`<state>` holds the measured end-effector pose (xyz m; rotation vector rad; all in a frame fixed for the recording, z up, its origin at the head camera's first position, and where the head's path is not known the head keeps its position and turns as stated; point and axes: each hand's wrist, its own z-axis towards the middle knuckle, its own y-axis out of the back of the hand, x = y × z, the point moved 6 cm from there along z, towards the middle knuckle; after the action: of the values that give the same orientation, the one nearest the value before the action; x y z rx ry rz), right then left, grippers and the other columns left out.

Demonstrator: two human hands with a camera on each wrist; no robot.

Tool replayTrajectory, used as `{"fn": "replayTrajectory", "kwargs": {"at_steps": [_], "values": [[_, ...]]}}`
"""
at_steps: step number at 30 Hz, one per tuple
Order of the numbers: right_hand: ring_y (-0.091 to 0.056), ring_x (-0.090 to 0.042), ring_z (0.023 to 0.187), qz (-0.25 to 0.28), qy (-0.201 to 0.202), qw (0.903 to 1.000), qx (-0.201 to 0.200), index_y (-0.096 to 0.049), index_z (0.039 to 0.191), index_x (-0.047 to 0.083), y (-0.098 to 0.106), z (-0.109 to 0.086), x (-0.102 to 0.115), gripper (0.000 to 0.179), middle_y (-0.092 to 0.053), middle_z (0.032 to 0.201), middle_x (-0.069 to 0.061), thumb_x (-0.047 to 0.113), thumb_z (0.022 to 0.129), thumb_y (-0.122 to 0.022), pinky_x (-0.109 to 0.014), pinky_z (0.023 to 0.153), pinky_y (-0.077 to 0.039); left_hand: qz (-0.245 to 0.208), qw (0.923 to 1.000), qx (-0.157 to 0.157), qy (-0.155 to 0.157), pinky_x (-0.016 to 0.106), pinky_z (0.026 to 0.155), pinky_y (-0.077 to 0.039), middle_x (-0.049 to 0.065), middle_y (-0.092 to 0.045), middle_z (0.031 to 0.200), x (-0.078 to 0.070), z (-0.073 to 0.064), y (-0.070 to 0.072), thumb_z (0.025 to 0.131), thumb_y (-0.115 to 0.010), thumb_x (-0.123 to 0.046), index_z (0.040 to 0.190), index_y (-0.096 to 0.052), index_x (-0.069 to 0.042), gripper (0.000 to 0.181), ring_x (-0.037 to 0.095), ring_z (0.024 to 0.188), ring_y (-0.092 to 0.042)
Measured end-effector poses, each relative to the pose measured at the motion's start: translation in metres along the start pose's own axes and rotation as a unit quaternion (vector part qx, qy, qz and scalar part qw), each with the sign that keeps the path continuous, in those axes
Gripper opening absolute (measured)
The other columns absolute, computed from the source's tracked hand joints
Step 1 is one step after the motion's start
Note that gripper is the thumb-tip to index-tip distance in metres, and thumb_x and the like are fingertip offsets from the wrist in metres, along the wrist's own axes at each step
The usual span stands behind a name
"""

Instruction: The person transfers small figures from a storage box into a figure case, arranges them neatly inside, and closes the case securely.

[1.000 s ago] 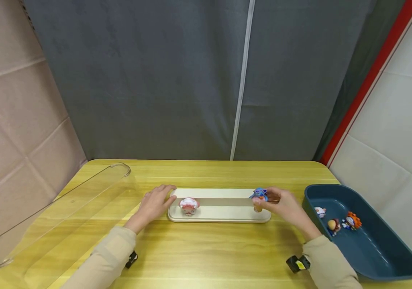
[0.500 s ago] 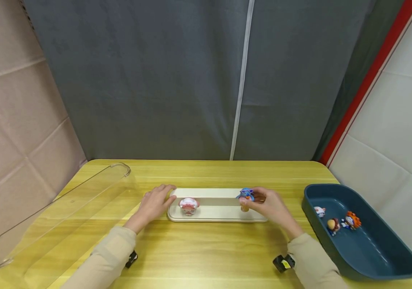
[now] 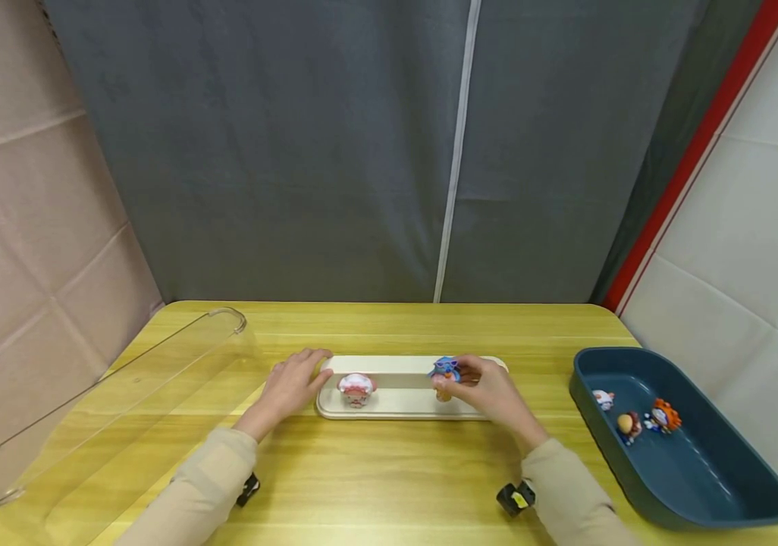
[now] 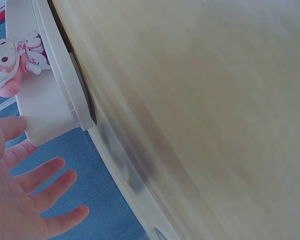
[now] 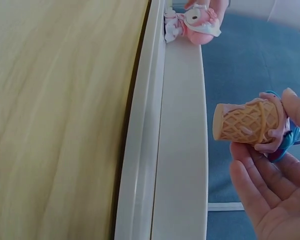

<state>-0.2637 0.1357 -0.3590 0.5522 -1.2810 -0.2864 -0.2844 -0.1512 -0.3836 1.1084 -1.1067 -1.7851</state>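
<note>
The blue figure [image 3: 445, 368], pinched by the right hand [image 3: 490, 388], has moved left over the base [image 3: 400, 403], the left hand [image 3: 291, 384] spread at its end; placing seems underway, calling for lowering.

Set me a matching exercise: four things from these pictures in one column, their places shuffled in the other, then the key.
Things
1. blue-topped figurine with a tan waffle-cone base
2. pink-and-white figurine
3. small figurine with an orange mane
4. long clear plastic case

Places
A. inside the dark blue plastic bin
B. on the left part of the yellowish wooden table
C. held in the right hand
D. standing near the left end of the cream oblong platform

Pairs: 1-C, 2-D, 3-A, 4-B
</note>
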Motion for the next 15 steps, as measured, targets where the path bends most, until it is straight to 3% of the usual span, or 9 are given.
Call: {"fn": "replayTrajectory", "kwargs": {"at_steps": [15], "values": [[-0.058,-0.013,0.077,0.017,-0.005,0.9998,-0.003,-0.062,0.102,0.002,-0.027,0.007,0.0,0.043,-0.061,0.088,-0.003,0.031,0.071,-0.073,-0.025,0.068,-0.049,0.0,1.0,-0.001,-0.001,0.053,0.08,-0.038,0.012,-0.054,0.114,0.001,0.0,0.0,0.089,-0.052,-0.03,0.119,-0.052,-0.013,0.034,0.034,0.101,-0.05]]}}
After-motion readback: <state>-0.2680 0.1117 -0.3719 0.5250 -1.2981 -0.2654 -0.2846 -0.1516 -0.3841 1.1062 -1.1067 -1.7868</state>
